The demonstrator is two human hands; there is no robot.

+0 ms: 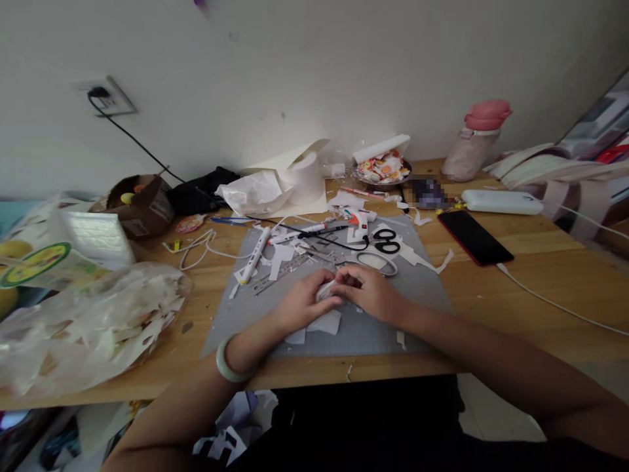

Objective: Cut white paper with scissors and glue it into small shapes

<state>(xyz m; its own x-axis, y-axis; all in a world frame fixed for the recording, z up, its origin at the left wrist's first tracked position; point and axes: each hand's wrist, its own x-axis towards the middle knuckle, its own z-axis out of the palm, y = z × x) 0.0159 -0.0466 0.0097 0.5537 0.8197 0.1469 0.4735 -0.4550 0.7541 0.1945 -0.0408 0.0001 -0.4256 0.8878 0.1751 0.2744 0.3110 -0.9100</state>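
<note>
My left hand [308, 300] and my right hand [369, 293] meet over a grey cutting mat [230, 328]. Between them is a small white piece [325, 290], perhaps paper; its shape is mostly covered by my fingers. The left fingers close on it from one side, while the right fingertips pinch at its other side. Below the hands lie white paper pieces [325, 322]. Just beyond them are black-handled scissors [386, 240], a white and orange glue gun [362, 223], a metal ruler [280, 274] and a white pen-shaped tool [255, 254].
At left sits a plastic bag of scraps [98, 328], with a cardboard box [140, 206] behind. A paper roll [302, 178] and a bowl of wrapped items [383, 169] stand near the wall. At right are a phone [476, 237], a white case [502, 202] and a pink-capped bottle [474, 141].
</note>
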